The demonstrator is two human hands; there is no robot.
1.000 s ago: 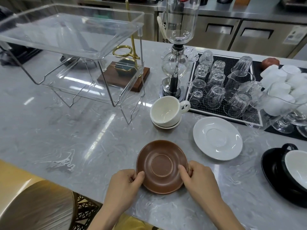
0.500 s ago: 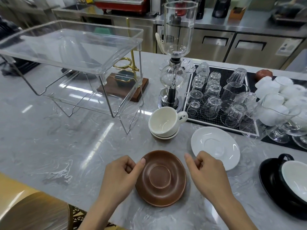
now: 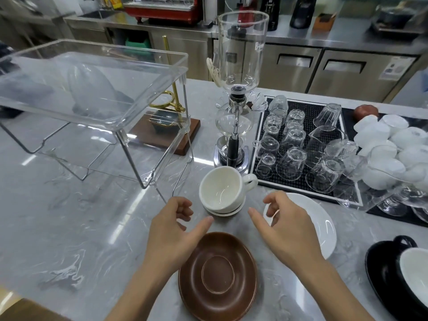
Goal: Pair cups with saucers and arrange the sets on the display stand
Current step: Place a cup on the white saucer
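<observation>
A brown saucer (image 3: pixel 217 274) lies on the marble counter near its front edge, with nothing on it. Beyond it a white cup (image 3: pixel 221 189) sits on a small white saucer (image 3: pixel 228 212). My left hand (image 3: pixel 172 224) and my right hand (image 3: pixel 281 224) hover apart on either side of that cup, fingers loosely curled and holding nothing. A larger white saucer (image 3: pixel 323 222) lies partly under my right hand. A black saucer (image 3: pixel 379 279) with a white-lined cup (image 3: pixel 414 272) is at the right edge. The clear two-tier display stand (image 3: pixel 92 89) stands at the back left.
A glass siphon coffee maker (image 3: pixel 238 89) stands right behind the white cup. A black mat (image 3: pixel 308 107) with several upturned glasses fills the right side, and white cups (image 3: pixel 391 144) pile beyond it. A wooden base with a brass stand (image 3: pixel 166 133) sits behind the display stand.
Both hands have let go of the brown saucer and moved forward towards the white cup. The saucer stays on the counter, now closer to me in view.
</observation>
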